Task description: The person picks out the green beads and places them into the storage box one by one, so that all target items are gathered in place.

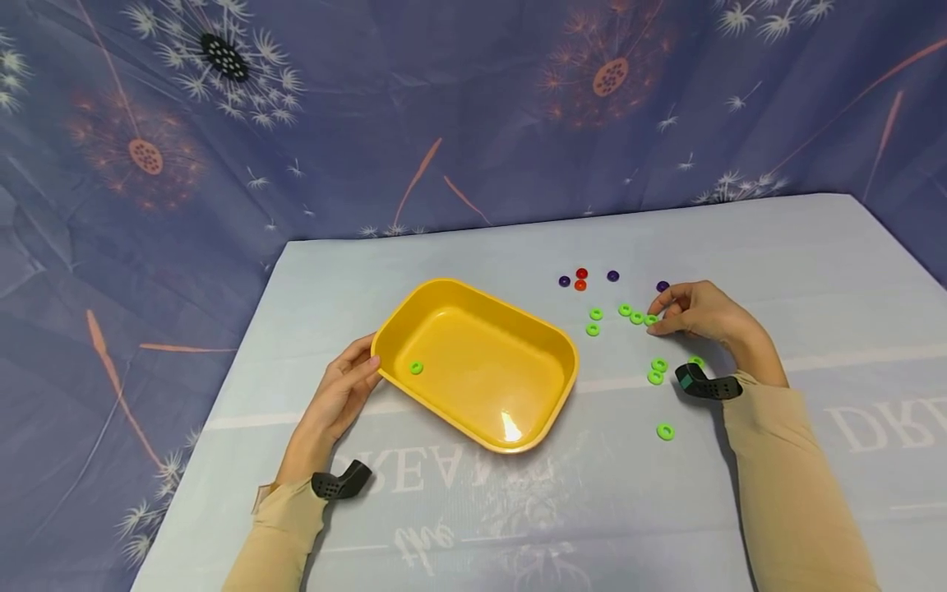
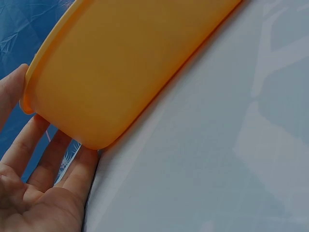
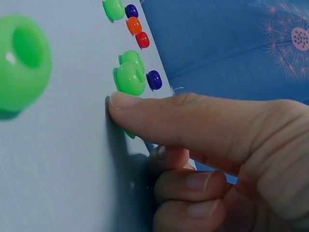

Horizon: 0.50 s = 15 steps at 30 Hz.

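Note:
A yellow rectangular tray (image 1: 481, 353) lies on the table, one green ring-shaped bead (image 1: 417, 367) inside near its left end. My left hand (image 1: 342, 393) grips the tray's left corner, thumb at the rim and fingers against the outer wall, as the left wrist view shows. To the right, my right hand (image 1: 703, 314) pinches a green ring bead (image 1: 652, 320) between thumb and index finger, right at the tabletop. In the right wrist view the thumb (image 3: 159, 116) hides most of that bead. Two more green beads (image 1: 631, 313) lie just left of the fingertips.
Several other green beads (image 1: 658, 364) are scattered around the right forearm and between hand and tray. Farther back lie a red bead (image 1: 581, 273), an orange bead (image 1: 580, 285) and purple beads (image 1: 613, 276). A patterned blue cloth (image 1: 414, 107) hangs behind the table's far edge (image 1: 518, 224).

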{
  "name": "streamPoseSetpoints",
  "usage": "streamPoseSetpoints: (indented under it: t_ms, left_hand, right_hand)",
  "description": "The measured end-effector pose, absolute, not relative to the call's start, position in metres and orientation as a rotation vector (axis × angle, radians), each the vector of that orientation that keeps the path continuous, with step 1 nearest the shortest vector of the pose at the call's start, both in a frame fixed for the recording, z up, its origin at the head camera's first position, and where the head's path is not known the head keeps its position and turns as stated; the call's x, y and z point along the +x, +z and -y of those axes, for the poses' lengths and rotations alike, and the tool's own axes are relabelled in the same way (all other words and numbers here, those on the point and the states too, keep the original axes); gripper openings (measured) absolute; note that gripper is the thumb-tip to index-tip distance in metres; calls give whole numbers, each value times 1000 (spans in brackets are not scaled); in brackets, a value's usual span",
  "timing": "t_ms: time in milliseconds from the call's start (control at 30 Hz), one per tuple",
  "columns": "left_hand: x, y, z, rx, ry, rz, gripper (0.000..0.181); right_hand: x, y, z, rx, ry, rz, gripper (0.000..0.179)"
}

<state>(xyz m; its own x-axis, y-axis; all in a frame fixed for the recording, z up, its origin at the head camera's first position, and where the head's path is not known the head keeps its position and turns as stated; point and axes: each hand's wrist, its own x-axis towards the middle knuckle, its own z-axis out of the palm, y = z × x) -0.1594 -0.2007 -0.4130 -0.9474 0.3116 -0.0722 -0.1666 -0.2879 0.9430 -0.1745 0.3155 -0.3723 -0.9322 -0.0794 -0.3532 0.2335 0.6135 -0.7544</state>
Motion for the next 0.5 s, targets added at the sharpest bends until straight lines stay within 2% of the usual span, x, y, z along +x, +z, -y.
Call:
streamPoseSetpoints:
  t_ms: [300,500]
  left_hand:
    - [-159,-413,203,198,2298,-1660,29]
    - [-161,-412,203,173,2286,-1681,30]
  right_hand:
    - [-174,-370,-312,110,-1330,-2528,43]
    - [-176,-349,-292,36,-1413,-2644,38]
